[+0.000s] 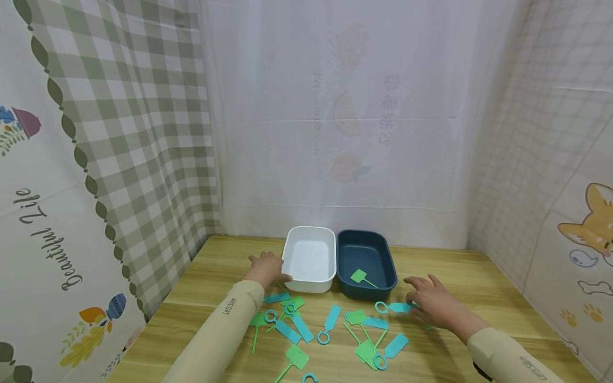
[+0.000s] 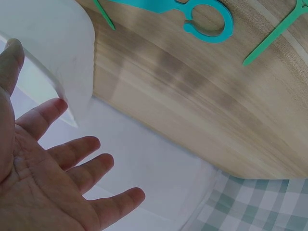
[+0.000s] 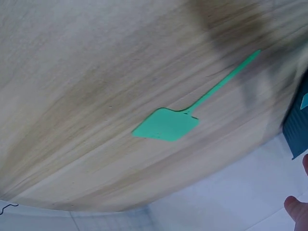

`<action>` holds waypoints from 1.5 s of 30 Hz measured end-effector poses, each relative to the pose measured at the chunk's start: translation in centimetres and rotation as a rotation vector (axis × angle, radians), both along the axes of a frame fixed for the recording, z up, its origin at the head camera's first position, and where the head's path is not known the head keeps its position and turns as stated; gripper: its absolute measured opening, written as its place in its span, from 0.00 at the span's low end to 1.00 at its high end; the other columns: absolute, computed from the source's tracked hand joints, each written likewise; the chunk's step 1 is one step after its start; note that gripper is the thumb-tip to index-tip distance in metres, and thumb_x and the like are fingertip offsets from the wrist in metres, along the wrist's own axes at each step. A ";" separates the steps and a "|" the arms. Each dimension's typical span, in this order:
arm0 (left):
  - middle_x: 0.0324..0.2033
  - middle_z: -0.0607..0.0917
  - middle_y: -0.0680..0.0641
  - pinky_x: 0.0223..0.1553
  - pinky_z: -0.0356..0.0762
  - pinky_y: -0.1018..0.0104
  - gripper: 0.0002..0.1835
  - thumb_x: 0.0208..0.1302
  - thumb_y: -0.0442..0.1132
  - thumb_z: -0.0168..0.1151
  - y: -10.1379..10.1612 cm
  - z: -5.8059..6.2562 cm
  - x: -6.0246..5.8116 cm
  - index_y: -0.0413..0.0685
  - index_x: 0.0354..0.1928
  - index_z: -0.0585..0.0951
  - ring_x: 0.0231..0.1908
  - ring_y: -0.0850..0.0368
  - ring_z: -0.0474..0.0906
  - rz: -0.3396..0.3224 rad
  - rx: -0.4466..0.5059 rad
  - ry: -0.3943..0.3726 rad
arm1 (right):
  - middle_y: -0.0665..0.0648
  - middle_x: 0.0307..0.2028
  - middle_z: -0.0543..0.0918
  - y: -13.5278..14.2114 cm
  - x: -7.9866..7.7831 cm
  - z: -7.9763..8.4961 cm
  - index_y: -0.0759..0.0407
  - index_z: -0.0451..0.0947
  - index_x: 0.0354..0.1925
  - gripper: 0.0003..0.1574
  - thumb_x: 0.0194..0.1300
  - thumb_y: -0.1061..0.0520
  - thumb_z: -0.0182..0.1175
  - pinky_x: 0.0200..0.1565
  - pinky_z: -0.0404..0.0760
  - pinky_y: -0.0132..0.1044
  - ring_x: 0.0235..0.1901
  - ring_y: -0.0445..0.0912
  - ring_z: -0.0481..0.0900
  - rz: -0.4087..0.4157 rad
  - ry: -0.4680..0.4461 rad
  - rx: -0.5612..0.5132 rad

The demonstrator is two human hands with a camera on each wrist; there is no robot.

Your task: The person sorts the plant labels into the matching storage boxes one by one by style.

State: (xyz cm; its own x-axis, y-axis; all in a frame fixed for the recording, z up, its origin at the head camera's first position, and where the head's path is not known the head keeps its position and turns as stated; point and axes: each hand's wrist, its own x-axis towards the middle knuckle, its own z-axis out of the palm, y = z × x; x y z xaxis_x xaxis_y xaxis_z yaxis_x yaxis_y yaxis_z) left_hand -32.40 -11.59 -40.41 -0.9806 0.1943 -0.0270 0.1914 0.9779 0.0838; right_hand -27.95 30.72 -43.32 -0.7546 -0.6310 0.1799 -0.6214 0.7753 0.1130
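1. While the left hand [image 1: 266, 269] rests its reach just left of the white tray [image 1: 308, 288], near the middle of the frame, its fingers are spread and it grasps nothing; a blue tag [image 1: 276, 298] lies just below it.
2. At lower right of the frame, the right hand [image 1: 437, 306] is released too, its fingers loosely extended.
3. A ringed tag [image 1: 398, 307], blue, lies directly left of the right hand, one end at its fingers; I cannot tell whether they touch.
4. In the right wrist view, a green tag [image 3: 168, 126] lies mid-frame on the table [image 3: 72, 86], apart from the fingertips at the lower right edge.
5. Just beside the white tray, the navy tray [image 1: 366, 292] contains a single green piece [image 1: 358, 276].
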 end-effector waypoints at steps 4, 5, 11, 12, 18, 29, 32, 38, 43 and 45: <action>0.58 0.77 0.32 0.58 0.59 0.25 0.31 0.61 0.60 0.67 0.0 0.0 0.0 0.42 0.54 0.83 0.64 0.30 0.66 0.002 -0.009 -0.008 | 0.67 0.56 0.77 -0.5 -0.2 0.4 0.48 0.82 0.29 0.09 0.53 0.54 0.75 0.57 0.62 0.73 0.56 0.63 0.75 0.020 0.032 -0.017; 0.58 0.77 0.32 0.58 0.59 0.25 0.31 0.61 0.60 0.67 0.0 0.0 -0.1 0.42 0.54 0.83 0.64 0.30 0.66 0.002 -0.010 -0.009 | 0.66 0.56 0.77 -0.7 -0.3 0.4 0.48 0.82 0.29 0.09 0.53 0.54 0.75 0.57 0.62 0.73 0.56 0.63 0.75 0.024 0.039 -0.021; 0.58 0.77 0.32 0.58 0.58 0.25 0.31 0.61 0.59 0.67 0.1 -0.1 -0.2 0.41 0.54 0.83 0.63 0.30 0.66 0.006 -0.002 -0.017 | 0.67 0.56 0.77 -1.7 -0.6 1.3 0.49 0.83 0.28 0.08 0.54 0.54 0.74 0.57 0.62 0.72 0.57 0.63 0.74 0.032 0.055 -0.051; 0.57 0.77 0.32 0.58 0.58 0.25 0.30 0.61 0.59 0.67 0.1 -0.1 -0.2 0.41 0.54 0.83 0.63 0.30 0.66 0.007 0.000 -0.017 | 0.67 0.56 0.77 -1.8 -0.6 1.6 0.49 0.83 0.29 0.07 0.54 0.54 0.74 0.57 0.62 0.72 0.57 0.64 0.74 0.030 0.054 -0.057; 0.54 0.79 0.33 0.58 0.59 0.25 0.30 0.61 0.60 0.67 0.0 -0.1 -0.2 0.40 0.52 0.83 0.61 0.31 0.68 0.009 -0.010 -0.006 | 0.68 0.56 0.77 -2.8 -1.0 2.6 0.50 0.84 0.30 0.06 0.56 0.53 0.74 0.57 0.62 0.73 0.58 0.64 0.73 0.005 0.053 -0.101; 0.53 0.79 0.33 0.57 0.60 0.25 0.30 0.60 0.59 0.68 0.1 0.0 -0.1 0.40 0.51 0.83 0.60 0.32 0.69 0.006 -0.009 -0.007 | 0.70 0.58 0.76 -5.4 -2.0 2.9 0.51 0.84 0.29 0.07 0.58 0.51 0.72 0.58 0.62 0.73 0.57 0.69 0.73 -0.074 0.049 -0.131; 0.52 0.79 0.33 0.57 0.60 0.25 0.30 0.60 0.59 0.68 0.1 -0.1 -0.1 0.40 0.51 0.83 0.60 0.32 0.69 0.007 -0.011 -0.004 | 0.70 0.58 0.76 -6.3 -2.2 2.9 0.51 0.84 0.29 0.07 0.58 0.50 0.71 0.58 0.61 0.73 0.58 0.68 0.72 -0.102 0.063 -0.135; 0.53 0.79 0.33 0.57 0.61 0.26 0.30 0.60 0.60 0.68 0.0 -0.2 -0.2 0.41 0.52 0.83 0.60 0.32 0.69 0.006 -0.024 0.002 | 0.69 0.59 0.76 -8.0 -2.6 2.6 0.53 0.85 0.30 0.09 0.59 0.49 0.71 0.59 0.60 0.73 0.61 0.67 0.70 -0.155 0.062 -0.149; 0.54 0.79 0.33 0.57 0.60 0.25 0.30 0.61 0.60 0.67 0.0 -0.3 -0.3 0.41 0.52 0.83 0.60 0.31 0.69 0.006 -0.026 0.004 | 0.70 0.58 0.76 -9.3 -3.0 2.5 0.54 0.86 0.31 0.10 0.58 0.49 0.71 0.59 0.60 0.73 0.61 0.68 0.70 -0.185 0.075 -0.191; 0.54 0.79 0.33 0.58 0.60 0.25 0.30 0.61 0.60 0.67 0.0 -0.3 -0.3 0.41 0.53 0.83 0.61 0.31 0.69 0.004 -0.028 0.001 | 0.70 0.58 0.76 -9.8 -3.1 2.5 0.55 0.85 0.30 0.11 0.58 0.49 0.71 0.59 0.60 0.73 0.60 0.68 0.70 -0.195 0.082 -0.200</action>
